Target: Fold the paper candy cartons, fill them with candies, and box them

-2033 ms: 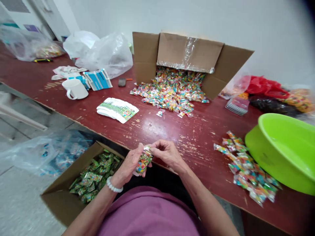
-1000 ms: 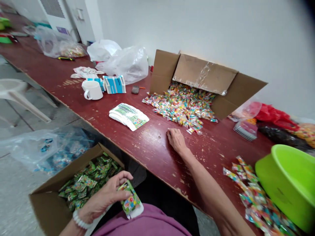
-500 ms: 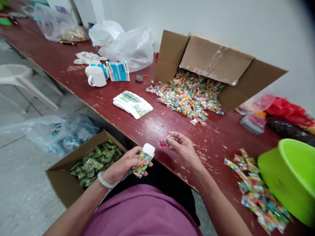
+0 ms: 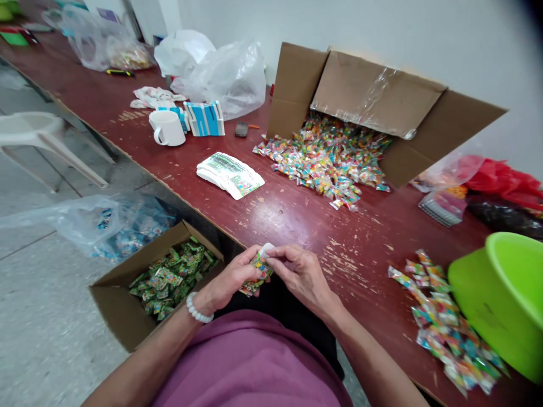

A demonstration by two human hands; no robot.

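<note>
My left hand (image 4: 237, 277) is closed around a small printed cardboard box (image 4: 261, 270), green with coloured pictures and a white top flap. My right hand (image 4: 297, 271) meets the box at its open end, thumb and fingers pinched together by the flap. Whatever those fingertips hold is hidden behind them. On the table beyond the hands lies a fanned stack of flat printed cartons (image 4: 229, 174). A large cardboard box (image 4: 373, 93) on its side spills a heap of wrapped candies (image 4: 326, 158) onto the tabletop.
An open carton (image 4: 114, 302) of green packets stands below the table edge on the left, by a plastic bag (image 4: 123, 232). A green basin (image 4: 479, 288) and loose wrapped candies (image 4: 445, 322) are at right. A white mug (image 4: 169, 129) stands farther back on the red table (image 4: 356, 243).
My right hand has moved left to the small box, and the red wrapped candy it pinched is out of sight. The left hand has turned the box slightly and come a little to the right.
</note>
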